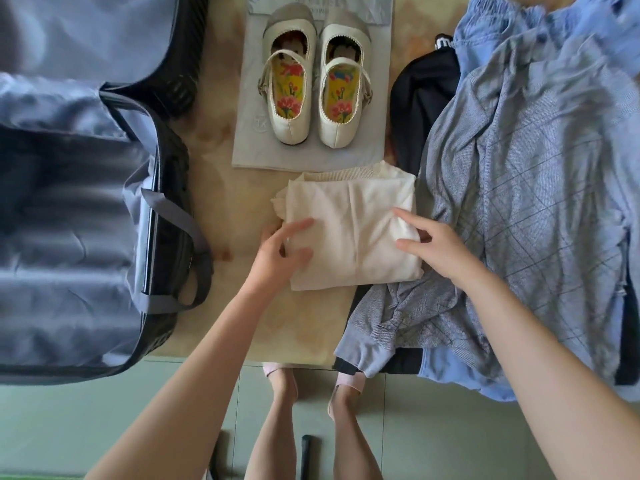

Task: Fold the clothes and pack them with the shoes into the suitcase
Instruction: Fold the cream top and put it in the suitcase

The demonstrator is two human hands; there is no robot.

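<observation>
A folded cream garment lies on the table in the middle. My left hand grips its left edge, thumb on top. My right hand grips its right edge, fingers curled round the fold. An open suitcase with grey-blue lining fills the left side. A pair of cream shoes with flowered insoles stands on a grey bag behind the garment. Unfolded clothes lie at the right: a blue-grey checked top, a light blue garment and a dark garment.
The beige table ends at its front edge just before my feet. The grey bag lies under the shoes. A sleeve of the checked top hangs over the table's front edge. Green floor tiles lie below.
</observation>
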